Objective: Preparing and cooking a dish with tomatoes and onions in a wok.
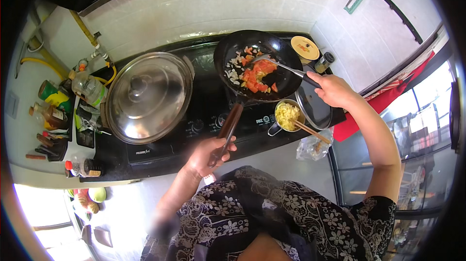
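My left hand (211,154) grips the brown wooden handle (233,119) of a black wok (285,46). The wok sits on the right side of the black gas stove (204,68). My right hand (333,89) is closed around the dark handle of a metal spatula (285,67), whose blade rests among the food. Red tomato pieces (255,79) lie in the middle and right of the wok. Chopped whitish pieces (234,68), perhaps onion or garlic, are on its left. By the wok's front right, a metal cup (275,129) holds scrambled egg (287,113) with wooden chopsticks (311,131) in it.
A large lidded pot (145,97) covers the left burner. A glass lid (315,106) leans beside the cup, with a plastic bag (315,148) at the counter edge. A yellow-lidded container (305,47) and a spice jar (324,62) stand behind. Several bottles (87,86) crowd the left.
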The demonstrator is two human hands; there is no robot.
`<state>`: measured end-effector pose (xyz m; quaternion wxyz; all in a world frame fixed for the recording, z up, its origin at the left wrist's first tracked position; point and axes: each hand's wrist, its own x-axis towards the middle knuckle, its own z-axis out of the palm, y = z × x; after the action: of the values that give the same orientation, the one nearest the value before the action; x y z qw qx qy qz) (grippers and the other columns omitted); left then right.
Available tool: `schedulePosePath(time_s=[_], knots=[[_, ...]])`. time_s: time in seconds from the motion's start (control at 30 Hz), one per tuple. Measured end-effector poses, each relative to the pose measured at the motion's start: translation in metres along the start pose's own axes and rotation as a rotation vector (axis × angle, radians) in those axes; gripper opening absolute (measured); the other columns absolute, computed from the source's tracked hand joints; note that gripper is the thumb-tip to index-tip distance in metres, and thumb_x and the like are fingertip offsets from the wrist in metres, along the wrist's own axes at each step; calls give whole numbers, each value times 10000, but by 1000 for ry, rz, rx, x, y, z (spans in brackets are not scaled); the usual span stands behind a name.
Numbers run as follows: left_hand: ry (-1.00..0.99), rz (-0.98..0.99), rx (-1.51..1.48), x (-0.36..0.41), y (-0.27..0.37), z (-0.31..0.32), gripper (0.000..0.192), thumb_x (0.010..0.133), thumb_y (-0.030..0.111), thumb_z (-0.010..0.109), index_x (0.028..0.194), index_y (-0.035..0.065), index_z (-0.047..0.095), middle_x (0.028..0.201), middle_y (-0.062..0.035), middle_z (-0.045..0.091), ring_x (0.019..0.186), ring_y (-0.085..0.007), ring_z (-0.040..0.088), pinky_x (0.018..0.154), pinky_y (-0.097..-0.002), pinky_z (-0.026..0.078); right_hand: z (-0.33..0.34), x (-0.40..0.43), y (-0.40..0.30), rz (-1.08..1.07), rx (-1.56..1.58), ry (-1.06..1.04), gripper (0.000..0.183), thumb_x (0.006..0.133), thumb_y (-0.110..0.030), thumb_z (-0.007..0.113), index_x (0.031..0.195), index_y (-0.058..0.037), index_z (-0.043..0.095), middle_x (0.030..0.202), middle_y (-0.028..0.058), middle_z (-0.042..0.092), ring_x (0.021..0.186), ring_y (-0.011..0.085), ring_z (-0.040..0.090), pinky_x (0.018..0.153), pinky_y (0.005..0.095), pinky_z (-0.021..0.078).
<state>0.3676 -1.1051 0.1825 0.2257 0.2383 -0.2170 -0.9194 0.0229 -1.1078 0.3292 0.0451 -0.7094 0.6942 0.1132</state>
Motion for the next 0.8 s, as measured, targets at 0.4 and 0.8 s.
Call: schedulePosePath(time_s=[0.4,0.8], knots=[[-5,-4,12,1,1,-1,322,816,166,484,1062,-40,467,837,-93,550,607,-103,479,389,-162,287,-27,30,-16,3,-44,-235,630,727,-34,469,1313,-86,242,894,215,554,836,335,553,726,379,444],[36,25,-20,1,-1,2,318,818,161,484,1043,-64,488,789,-88,558,573,-107,489,353,-170,272,-10,20,-53,71,-311,-306,689,691,-15,473,1318,-30,189,773,173,585,728,311,582,631,379,471]])
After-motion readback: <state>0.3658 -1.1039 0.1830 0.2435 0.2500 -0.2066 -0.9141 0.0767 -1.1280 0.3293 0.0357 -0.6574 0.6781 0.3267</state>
